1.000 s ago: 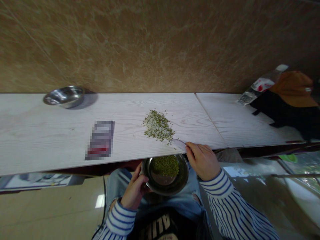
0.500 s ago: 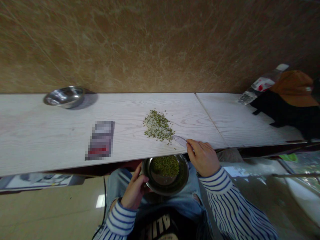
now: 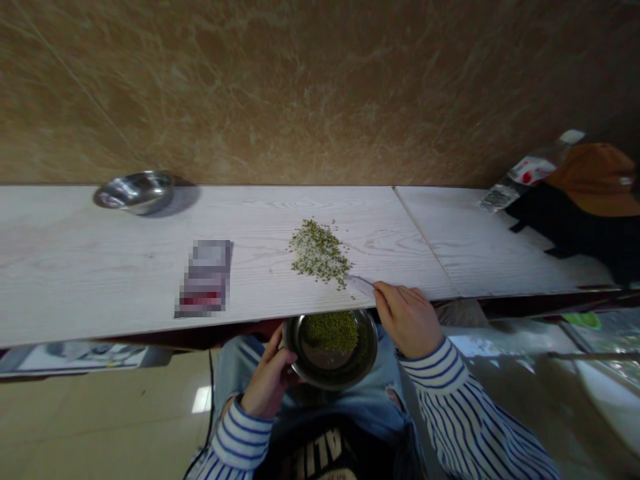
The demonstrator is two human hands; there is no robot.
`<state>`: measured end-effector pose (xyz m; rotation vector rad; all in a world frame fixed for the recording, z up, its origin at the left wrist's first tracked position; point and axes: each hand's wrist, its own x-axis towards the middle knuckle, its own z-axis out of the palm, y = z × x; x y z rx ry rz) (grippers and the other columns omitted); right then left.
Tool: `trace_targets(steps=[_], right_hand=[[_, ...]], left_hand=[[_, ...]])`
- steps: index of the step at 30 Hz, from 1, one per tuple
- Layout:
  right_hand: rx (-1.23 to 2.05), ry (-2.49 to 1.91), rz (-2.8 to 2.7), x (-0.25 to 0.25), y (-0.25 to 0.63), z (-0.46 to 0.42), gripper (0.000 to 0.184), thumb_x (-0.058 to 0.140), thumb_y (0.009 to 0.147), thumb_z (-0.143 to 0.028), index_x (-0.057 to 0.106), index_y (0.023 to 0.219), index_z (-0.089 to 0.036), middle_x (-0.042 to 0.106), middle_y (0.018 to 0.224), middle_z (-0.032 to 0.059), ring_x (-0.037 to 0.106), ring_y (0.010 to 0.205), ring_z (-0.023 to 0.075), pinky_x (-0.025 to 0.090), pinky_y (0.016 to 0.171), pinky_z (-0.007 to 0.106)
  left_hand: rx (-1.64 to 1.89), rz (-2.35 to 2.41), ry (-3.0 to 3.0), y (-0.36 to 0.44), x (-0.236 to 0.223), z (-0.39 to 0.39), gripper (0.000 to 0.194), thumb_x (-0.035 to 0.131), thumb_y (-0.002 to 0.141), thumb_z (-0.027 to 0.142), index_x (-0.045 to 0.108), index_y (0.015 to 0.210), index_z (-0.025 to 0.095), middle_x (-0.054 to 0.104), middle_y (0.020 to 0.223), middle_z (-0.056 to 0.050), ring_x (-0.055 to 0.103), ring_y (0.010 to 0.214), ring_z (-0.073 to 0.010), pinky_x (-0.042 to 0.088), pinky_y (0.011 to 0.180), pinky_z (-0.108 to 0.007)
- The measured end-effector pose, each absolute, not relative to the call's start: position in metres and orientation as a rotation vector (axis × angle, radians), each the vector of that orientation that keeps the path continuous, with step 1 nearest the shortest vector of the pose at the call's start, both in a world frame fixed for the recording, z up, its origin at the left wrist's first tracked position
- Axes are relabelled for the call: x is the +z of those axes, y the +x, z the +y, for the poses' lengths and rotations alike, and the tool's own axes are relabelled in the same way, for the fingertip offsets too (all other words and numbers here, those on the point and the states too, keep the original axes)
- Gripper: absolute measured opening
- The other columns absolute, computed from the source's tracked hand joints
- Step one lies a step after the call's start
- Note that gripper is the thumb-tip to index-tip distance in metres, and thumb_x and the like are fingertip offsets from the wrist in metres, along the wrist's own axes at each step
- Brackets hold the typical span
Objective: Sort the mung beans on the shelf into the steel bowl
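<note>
On the tabletop, green mung beans and white rice-like grains lie mixed in a loose pile (image 3: pixel 320 250). My right hand (image 3: pixel 407 317) pinches a thin, pale, blade-shaped tool (image 3: pixel 361 279), whose tip touches the pile's near right edge. Its handle end is hidden in my fingers. Below the table edge, my left hand (image 3: pixel 273 377) grips the left rim of a metal bowl (image 3: pixel 330 381) over my lap. Green mung beans (image 3: pixel 333 331) cover much of the bowl's bottom, bunched toward the far side.
A second metal bowl (image 3: pixel 135 193) stands at the back left of the white table (image 3: pixel 260 280). A flat, blurred-out object (image 3: pixel 205 278) lies left of the pile. A plastic bottle (image 3: pixel 525 173), a brown cap (image 3: pixel 597 177) and black cloth (image 3: pixel 560 220) are at the right. A wall rises behind.
The blade-shaped tool has turned in my right hand and now shows more of its thin edge. The view has shifted slightly; my left hand and the bowl keep their place.
</note>
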<state>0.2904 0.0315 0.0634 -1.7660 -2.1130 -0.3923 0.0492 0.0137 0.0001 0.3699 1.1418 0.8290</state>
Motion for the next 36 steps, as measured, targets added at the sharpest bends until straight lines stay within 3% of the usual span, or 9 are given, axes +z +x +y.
trace_targets(steps=[36], right_hand=[[-0.355,-1.758,-2.182,0.066,0.293,0.029,0.020,0.042,0.090,-0.021,0.059,0.099,-0.016,0.067,0.079,0.0045,0.060,0.075,0.0147,0.033,0.072,0.028]], left_hand=[[0.814,1.120,0.390,0.051,0.005,0.014,0.066,0.054,0.063,0.012,0.044,0.126,0.028,0.060,0.083,0.001,0.055,0.062,-0.0137,0.046,0.049,-0.026]])
